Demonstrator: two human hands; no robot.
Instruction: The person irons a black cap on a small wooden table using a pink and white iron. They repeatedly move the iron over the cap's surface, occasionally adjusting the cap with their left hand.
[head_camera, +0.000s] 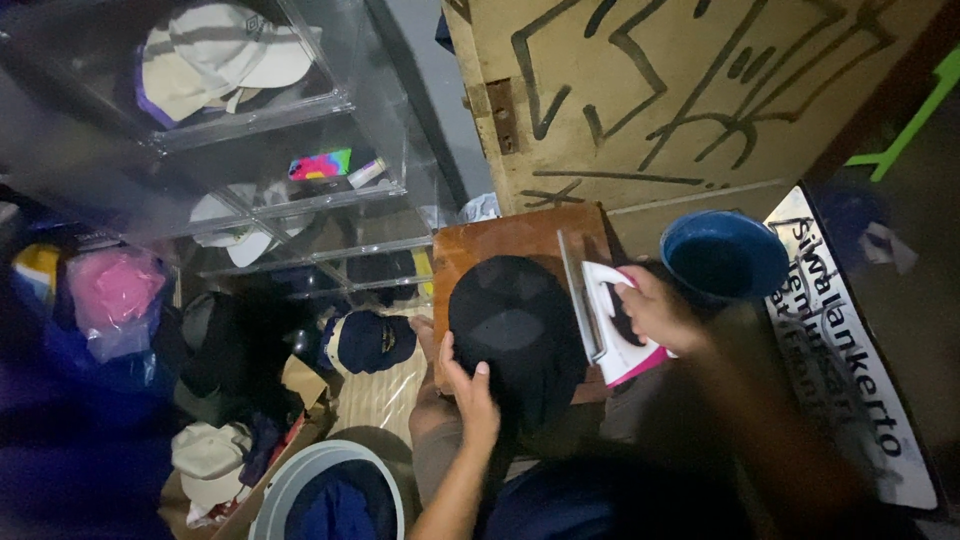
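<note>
Gripping one iron (612, 322), right hand (655, 310); left hand (470, 392) fingers spread on one black cap (515, 330).

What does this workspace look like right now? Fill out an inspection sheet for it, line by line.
Surface: small brown wooden board, mostly covered by the cap.
Job's things: black cap lying on the board; white and pink clothes iron standing on its edge beside the cap.
Clutter: blue bowl past the iron; navy cap on the floor; grey tub with dark cloth inside.
Grippers: left hand pressed on the black cap's near edge; right hand gripping the iron's handle.
Cables: nothing seen.
Surroundings: clear shelves holding pale caps; pink bag; wooden door with dark painted lines; lettered sign board. Dim, partly blurred.
</note>
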